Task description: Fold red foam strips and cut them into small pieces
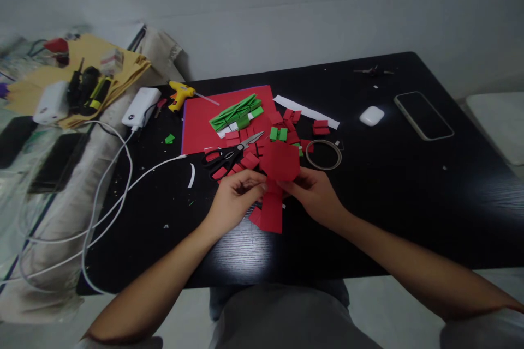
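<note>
Head view: left hand (233, 199) and right hand (321, 199) pinch opposite sides of red paper (280, 162), just right of the scissors (231, 157); best keep grips light, edges squared, to avoid stray creases.

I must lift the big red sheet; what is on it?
On the red sheet lie green folded paper, white paper and small red folded pieces. What they cover cannot be seen.

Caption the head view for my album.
Two hands hold red paper above a black table, beside scissors and folded scraps.
</note>
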The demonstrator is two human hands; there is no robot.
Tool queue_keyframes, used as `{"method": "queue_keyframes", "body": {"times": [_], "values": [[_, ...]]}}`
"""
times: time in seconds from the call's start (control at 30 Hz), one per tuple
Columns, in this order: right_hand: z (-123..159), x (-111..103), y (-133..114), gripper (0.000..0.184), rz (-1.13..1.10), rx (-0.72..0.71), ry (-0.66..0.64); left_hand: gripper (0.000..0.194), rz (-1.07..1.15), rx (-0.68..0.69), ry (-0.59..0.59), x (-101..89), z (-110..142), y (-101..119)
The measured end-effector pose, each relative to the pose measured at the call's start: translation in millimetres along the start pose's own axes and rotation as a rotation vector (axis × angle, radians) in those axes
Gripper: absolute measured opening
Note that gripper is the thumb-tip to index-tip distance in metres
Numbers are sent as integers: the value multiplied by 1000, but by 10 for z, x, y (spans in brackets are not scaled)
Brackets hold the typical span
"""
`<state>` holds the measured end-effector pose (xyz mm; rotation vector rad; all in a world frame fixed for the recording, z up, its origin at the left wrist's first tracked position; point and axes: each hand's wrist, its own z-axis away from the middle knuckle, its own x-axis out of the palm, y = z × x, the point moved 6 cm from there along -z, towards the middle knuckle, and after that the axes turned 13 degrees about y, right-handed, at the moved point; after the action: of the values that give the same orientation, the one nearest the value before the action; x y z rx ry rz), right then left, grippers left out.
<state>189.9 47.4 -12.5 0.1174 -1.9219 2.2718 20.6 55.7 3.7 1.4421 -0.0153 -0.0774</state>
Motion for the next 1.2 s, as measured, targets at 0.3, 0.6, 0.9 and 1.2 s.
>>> {"method": "queue_keyframes", "body": {"times": [0.3,0.6,0.9,1.2], "values": [[5,10,30,36,0,87,-9,17,72,-202,31,29,10,-53],[35,25,17,34,15,100,-7,14,97,-178,36,27,11,-76],[43,16,-58,34,27,46,13,9,86,-141,44,9,18,-42],[54,22,-44,35,64,25,19,13,116,-150,48,26,22,-62]]}}
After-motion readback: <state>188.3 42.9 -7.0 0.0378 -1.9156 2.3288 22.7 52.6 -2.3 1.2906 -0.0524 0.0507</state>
